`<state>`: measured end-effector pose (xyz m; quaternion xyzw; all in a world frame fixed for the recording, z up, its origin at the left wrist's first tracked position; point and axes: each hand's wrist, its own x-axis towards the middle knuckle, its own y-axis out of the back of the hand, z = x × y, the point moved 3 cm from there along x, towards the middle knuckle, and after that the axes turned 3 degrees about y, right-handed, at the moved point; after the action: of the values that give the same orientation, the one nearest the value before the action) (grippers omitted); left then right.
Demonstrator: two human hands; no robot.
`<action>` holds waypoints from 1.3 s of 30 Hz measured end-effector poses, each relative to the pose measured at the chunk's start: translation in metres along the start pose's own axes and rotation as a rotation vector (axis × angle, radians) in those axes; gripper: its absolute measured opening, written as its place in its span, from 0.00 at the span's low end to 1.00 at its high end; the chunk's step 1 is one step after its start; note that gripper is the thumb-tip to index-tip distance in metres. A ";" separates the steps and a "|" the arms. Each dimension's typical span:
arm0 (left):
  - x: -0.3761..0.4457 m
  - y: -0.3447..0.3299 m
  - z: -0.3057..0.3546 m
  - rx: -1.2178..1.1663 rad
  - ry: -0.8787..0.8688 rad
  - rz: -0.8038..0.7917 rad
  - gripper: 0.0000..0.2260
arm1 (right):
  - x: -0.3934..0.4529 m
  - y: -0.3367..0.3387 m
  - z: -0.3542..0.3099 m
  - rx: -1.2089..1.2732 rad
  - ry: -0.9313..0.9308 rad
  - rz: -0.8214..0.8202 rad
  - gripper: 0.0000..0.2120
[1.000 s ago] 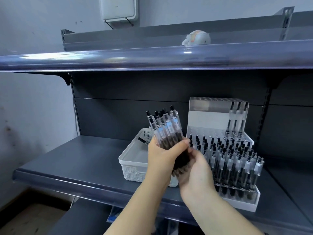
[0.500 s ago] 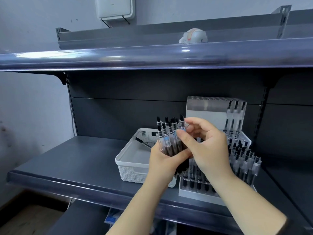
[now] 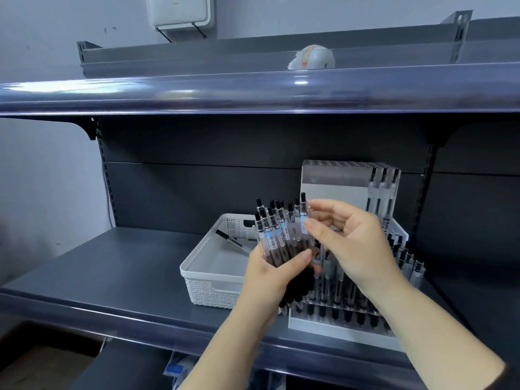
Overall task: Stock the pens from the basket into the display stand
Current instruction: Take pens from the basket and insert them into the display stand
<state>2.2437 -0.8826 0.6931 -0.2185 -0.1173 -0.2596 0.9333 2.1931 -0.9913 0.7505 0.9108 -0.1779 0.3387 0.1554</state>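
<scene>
Head view showed the left hand [image 3: 277, 273] curled around a bundle of pens [image 3: 277, 237], gripping it at the dark lower barrels, with the caps fanned out above the fingers. The right hand [image 3: 356, 243] pinched one pen [image 3: 303, 218] at the right edge of the bundle, thumb and forefinger on its upper barrel just below the cap. Behind and below the right fingers stood the display stand [image 3: 343, 323], many holes already filled. The basket [image 3: 209, 280] was left of the left fingers and held one last pen [image 3: 228, 240].

The pens looked light, stiff and smooth, so I judge they could slip or fan apart if the left grip loosened. Taking one high on the barrel seemed sensible, because the tip stays free for the hole.
</scene>
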 end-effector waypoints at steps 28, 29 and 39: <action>0.013 -0.020 -0.007 -0.067 0.275 -0.045 0.05 | 0.083 0.115 0.032 -0.254 -0.068 0.534 0.09; 0.013 -0.021 -0.007 -0.073 0.282 -0.044 0.05 | 0.085 0.117 0.035 -0.311 -0.071 0.530 0.09; 0.012 -0.019 -0.006 -0.146 0.292 0.003 0.05 | 0.101 0.106 0.057 -0.534 -0.144 0.409 0.03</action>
<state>2.2441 -0.9057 0.6985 -0.2457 0.0391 -0.2951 0.9225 2.2513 -1.1308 0.7945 0.8048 -0.4499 0.2393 0.3044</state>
